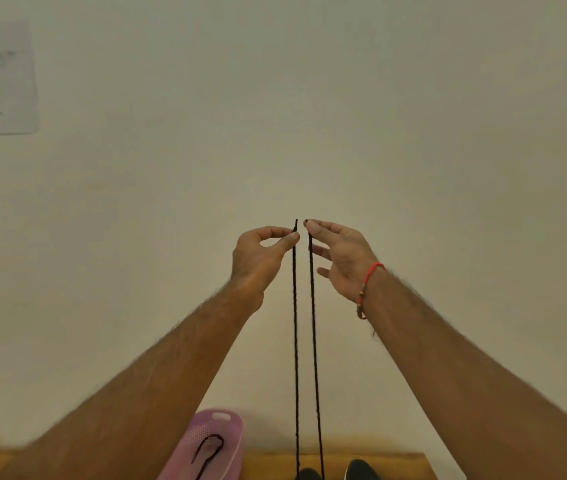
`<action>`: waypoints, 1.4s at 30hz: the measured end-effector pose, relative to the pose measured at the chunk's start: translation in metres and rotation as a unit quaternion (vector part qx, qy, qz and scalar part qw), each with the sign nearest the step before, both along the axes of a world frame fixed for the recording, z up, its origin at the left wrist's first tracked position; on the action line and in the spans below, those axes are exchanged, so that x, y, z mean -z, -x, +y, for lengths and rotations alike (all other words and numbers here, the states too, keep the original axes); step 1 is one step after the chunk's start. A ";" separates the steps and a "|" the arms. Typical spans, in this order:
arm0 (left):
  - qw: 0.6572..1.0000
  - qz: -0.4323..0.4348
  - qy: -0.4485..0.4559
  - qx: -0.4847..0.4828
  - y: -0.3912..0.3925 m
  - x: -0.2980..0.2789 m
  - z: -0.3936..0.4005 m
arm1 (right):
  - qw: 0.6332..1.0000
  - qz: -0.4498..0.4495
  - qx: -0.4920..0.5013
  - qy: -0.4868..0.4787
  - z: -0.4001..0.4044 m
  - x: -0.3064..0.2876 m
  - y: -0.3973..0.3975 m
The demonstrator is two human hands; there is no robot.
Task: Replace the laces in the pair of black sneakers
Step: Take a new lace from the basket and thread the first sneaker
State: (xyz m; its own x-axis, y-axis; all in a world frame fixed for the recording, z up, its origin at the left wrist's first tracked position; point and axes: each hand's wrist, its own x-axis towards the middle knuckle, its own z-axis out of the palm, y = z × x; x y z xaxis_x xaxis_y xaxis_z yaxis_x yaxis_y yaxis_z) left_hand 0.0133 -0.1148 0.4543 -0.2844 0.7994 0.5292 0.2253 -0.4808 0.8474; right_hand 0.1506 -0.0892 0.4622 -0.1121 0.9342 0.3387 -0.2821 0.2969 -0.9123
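Lace (296, 341) ends were held up in front of a plain pale wall (309, 98), to which a faint paper sheet (1, 77) was fixed far to the left of the grips. Below the grips lay a wooden desk (399, 465), carrying a pink perforated plastic basket (230, 431) with another dark lace (209, 448) curled inside it. Two black sneaker toes (361, 471) were just visible at the bottom edge, directly under the hanging strands. The left hand (258, 258) was pinching one strand near its tip between thumb and forefinger; the right hand (341, 258) was pinching the other strand's tip, its remaining fingers spread. A red beaded thread bracelet (368, 285) was worn on the right wrist. The lace appeared thin, round, braided and limp, hanging in two near-parallel lines.

Uneven ends could result, it was judged, if one pinch slipped; the fine cord offered little purchase. Too hard an upward pull might tip the shoe below.
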 end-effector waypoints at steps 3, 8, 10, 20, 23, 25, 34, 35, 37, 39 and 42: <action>1.000 0.001 -0.001 -0.001 -0.001 0.000 0.000 | 1.000 0.008 -0.003 0.005 0.000 0.000 -0.001; 1.000 0.008 -0.009 -0.003 -0.002 0.000 0.005 | 1.000 0.001 -0.006 -0.002 0.004 0.000 -0.002; 1.000 0.019 -0.008 -0.010 0.001 0.002 0.009 | 1.000 -0.015 -0.008 -0.010 0.006 0.004 -0.004; 0.965 0.232 0.007 -0.126 0.067 0.116 0.054 | 0.986 -0.137 0.081 -0.052 0.056 0.110 -0.025; 0.927 0.335 0.028 -0.165 0.083 0.180 0.068 | 0.980 -0.174 0.094 -0.002 0.076 0.173 -0.032; 0.909 0.380 0.061 -0.161 0.086 0.225 0.073 | 0.974 -0.203 0.097 0.040 0.085 0.220 -0.034; 0.855 0.458 0.233 -0.078 0.056 0.392 0.084 | 0.940 -0.265 0.092 0.195 0.105 0.390 -0.032; 0.854 0.455 0.242 -0.072 0.052 0.403 0.085 | 0.936 -0.276 0.088 0.200 0.107 0.402 -0.032; 0.855 0.436 0.273 -0.058 0.043 0.414 0.086 | 0.927 -0.312 0.071 0.198 0.112 0.421 -0.029; 0.834 0.448 0.318 -0.046 0.032 0.419 0.093 | 0.915 -0.352 0.048 0.189 0.119 0.433 -0.025; 0.793 0.477 0.377 -0.030 0.017 0.416 0.104 | 0.899 -0.396 0.037 0.182 0.128 0.443 -0.017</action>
